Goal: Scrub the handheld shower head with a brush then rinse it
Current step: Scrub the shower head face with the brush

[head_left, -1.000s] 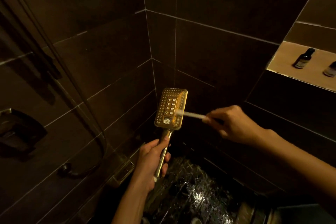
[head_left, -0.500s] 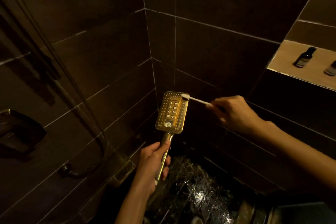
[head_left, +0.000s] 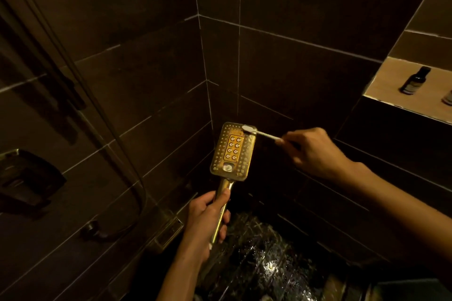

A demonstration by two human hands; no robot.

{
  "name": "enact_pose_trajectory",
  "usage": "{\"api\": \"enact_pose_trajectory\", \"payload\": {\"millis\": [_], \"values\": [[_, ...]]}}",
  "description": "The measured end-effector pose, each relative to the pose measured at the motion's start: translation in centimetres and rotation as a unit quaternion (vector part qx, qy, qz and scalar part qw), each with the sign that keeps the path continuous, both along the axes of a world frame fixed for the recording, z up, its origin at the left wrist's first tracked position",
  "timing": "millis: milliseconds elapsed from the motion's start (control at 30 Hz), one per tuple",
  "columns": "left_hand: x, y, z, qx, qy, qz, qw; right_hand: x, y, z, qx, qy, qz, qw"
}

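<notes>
Now: left hand [head_left: 204,223] grip clenched on shower head [head_left: 232,151] handle; right hand [head_left: 311,151] grip pinches brush [head_left: 259,131], bristles on head's top edge. Bottle [head_left: 414,80] on shelf [head_left: 384,80], contents unreadable.

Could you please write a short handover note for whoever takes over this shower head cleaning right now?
Left hand: closed on the handle of the shower head, holding it upright with the nozzle face toward the camera.
Right hand: gripping the brush, whose bristles are at the face's top right corner.
Done: scrubbing is under way.
Left: scrub the rest of the face, then rinse; no water is running from the head.
</notes>
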State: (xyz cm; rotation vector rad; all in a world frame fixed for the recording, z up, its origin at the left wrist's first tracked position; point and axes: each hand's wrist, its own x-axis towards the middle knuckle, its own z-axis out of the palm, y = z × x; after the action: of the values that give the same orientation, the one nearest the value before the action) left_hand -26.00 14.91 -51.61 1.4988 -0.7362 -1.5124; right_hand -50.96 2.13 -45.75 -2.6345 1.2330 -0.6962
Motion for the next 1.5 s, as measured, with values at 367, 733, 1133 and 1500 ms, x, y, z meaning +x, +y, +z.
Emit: {"api": "enact_pose_trajectory", "payload": {"millis": [367,733,1133,1500], "values": [[-0.2,-0.2,-0.4,-0.031,-0.029,-0.007,0.999,1.0,1.1,-0.4,0.061,0.046,0.086,0.993],[-0.5,-0.3,-0.2,-0.05,-0.046,-0.026,0.997,0.1,-0.6,0.0,0.005,-0.005,-0.013,1.0],[-0.4,-0.8,0.4,-0.067,-0.085,-0.029,0.994,0.2,0.4,1.5,-0.007,0.041,0.094,0.995],[-0.8,-0.8,0.5,-0.069,-0.091,-0.044,0.992,0.6,-0.1,0.6,-0.001,-0.002,-0.004,1.0]]}}
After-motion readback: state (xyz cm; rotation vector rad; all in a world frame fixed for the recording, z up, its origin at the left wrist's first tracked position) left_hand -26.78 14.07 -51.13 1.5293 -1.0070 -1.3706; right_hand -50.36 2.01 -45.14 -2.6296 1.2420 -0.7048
